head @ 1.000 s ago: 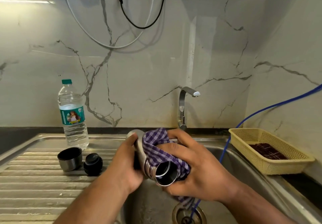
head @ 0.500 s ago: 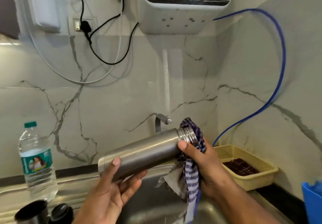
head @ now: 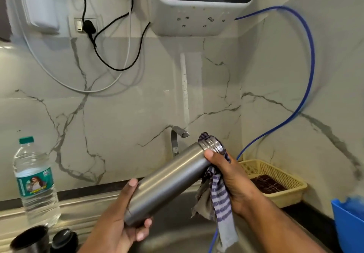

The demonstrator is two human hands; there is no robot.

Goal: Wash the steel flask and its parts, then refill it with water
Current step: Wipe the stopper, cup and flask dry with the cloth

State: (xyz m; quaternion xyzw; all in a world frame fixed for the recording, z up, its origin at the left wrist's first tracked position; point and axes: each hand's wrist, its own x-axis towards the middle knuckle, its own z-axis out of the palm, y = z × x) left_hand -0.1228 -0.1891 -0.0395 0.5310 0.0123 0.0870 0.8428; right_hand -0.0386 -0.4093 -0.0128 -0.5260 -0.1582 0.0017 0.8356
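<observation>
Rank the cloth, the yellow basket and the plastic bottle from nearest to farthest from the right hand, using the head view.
1. cloth: gripped in the right hand, at the neck of the flask.
2. basket: close by, to its right.
3. bottle: far left, past the left hand.

Plastic water bottle [head: 35,183] left, yellow basket [head: 285,196] right, blue tube [head: 310,75], black cable [head: 118,68]

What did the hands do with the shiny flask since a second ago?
The flask swung up: its mouth, which faced the camera, now points up and right. The cloth slid off its body and hangs from the right hand, which pinches the neck. The left hand still grips it; the cup, cap and water bottle stayed put.
</observation>
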